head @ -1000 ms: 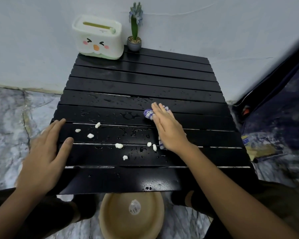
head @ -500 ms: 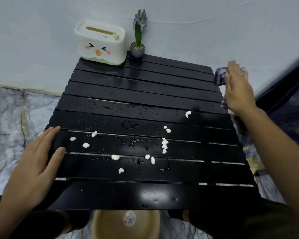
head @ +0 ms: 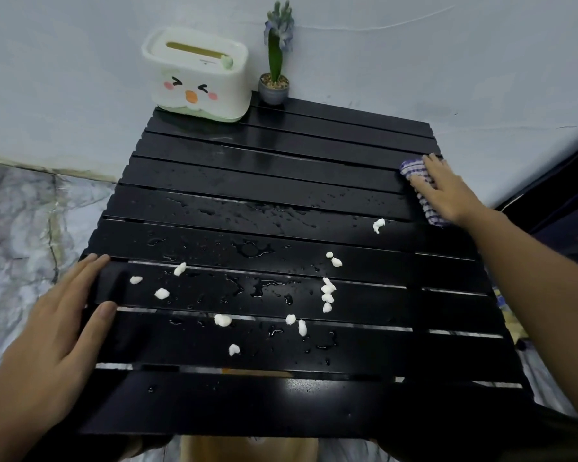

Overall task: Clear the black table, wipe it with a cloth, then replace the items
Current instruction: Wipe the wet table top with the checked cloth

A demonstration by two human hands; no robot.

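Observation:
The black slatted table (head: 281, 181) is wet, with water drops and several small white crumbs (head: 327, 291) scattered over its near half. My right hand (head: 444, 191) presses a blue-and-white checked cloth (head: 414, 168) flat onto the table's right edge. My left hand (head: 57, 331) rests flat on the table's left edge, fingers spread, holding nothing. A white tissue box with a cartoon face (head: 197, 75) and a small potted plant (head: 276, 61) stand at the far left corner by the wall.
A tan basin (head: 247, 448) sits on the floor under the table's near edge, mostly hidden. Marble floor (head: 24, 221) lies to the left. A pale wall (head: 414, 61) runs behind the table, and dark fabric (head: 568, 208) lies on the right.
My right hand swept the cloth from the table's middle to the right, lifted past the edge, and now presses it down on the right edge. More crumbs lie exposed mid-table. The left hand stays put.

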